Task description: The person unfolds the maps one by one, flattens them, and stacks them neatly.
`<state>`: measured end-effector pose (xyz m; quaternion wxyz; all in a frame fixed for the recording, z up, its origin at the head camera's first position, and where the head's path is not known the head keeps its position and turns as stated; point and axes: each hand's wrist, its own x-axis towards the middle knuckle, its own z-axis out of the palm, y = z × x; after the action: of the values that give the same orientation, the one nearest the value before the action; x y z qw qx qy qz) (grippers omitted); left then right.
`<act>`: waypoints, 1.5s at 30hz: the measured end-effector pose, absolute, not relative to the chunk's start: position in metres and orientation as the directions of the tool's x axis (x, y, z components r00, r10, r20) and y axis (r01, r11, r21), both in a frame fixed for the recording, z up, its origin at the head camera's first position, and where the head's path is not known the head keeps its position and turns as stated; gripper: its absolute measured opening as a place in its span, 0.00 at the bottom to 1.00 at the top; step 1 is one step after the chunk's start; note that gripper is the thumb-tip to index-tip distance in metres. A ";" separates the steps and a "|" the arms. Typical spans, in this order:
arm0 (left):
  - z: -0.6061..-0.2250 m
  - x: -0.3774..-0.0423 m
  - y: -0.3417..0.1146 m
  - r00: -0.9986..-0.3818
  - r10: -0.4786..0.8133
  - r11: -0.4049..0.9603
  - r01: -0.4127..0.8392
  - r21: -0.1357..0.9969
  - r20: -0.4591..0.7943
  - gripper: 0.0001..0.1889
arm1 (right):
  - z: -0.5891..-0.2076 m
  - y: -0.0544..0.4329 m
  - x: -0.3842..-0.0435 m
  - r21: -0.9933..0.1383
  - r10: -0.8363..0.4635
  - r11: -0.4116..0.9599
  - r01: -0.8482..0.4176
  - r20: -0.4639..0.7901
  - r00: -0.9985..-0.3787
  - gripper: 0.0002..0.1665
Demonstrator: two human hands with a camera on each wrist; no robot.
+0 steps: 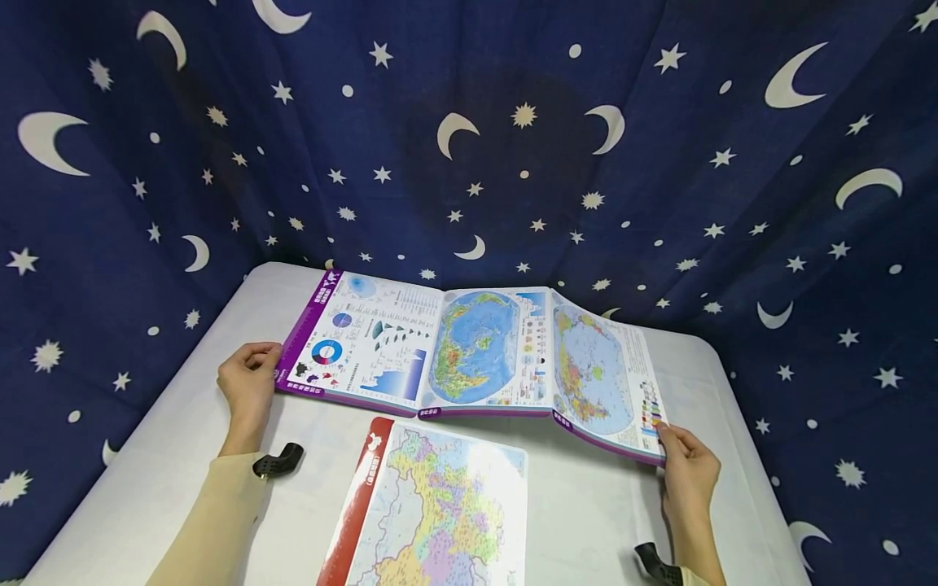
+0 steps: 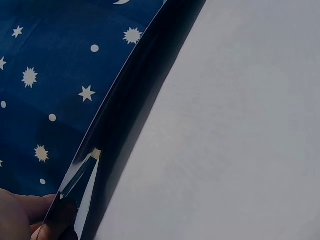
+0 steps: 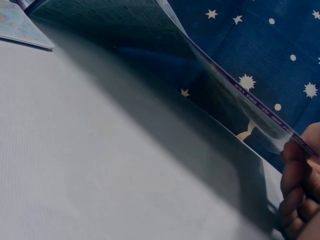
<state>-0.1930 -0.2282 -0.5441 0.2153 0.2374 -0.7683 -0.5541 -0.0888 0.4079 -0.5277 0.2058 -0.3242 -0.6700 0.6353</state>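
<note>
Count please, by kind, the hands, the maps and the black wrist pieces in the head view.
Hands: 2 (left hand, right hand)
Maps: 2 (purple-edged map, red-edged map)
Black wrist pieces: 2 (left piece, right piece)
Total: 6

Was barred at far side by curtain (image 1: 410,122), hung just behind table (image 1: 586,505) and also along L & R sides. Was blocked across mid by fold-out map (image 1: 479,346), gripped at L end by L hand (image 1: 247,387) and at R end by R hand (image 1: 690,468). Had low gap under R end, raised off table in R wrist view. Had only slim strip btw fold-out map's near edge and red-edged map card (image 1: 440,521). Had widest bare lane R of map card, approx. up to black R wrist piece (image 1: 654,563); narrower one L of map card, bounded by black L wrist piece (image 1: 278,461). Had spare room at far R corner too.
</note>
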 end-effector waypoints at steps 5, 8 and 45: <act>-0.545 -0.193 -0.229 -0.783 -0.617 0.270 -0.121 0.955 0.075 0.12 | -0.531 0.409 -0.087 -0.987 0.697 0.000 0.162 -0.116 -0.708 0.08; -0.544 -0.193 -0.230 -0.776 -0.626 0.263 -0.114 0.958 0.079 0.11 | -0.533 0.410 -0.087 -0.987 0.702 0.029 0.156 -0.091 -0.706 0.08; -0.546 -0.194 -0.232 -0.742 -0.666 0.256 -0.128 0.958 0.079 0.07 | -0.547 0.422 -0.087 -0.858 0.685 0.462 0.227 0.183 -0.705 0.19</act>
<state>-0.1941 -0.2320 -0.5456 0.2445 0.2634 -0.7539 -0.5500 -0.0866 0.4218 -0.5466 0.2626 -0.2802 -0.8136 0.4367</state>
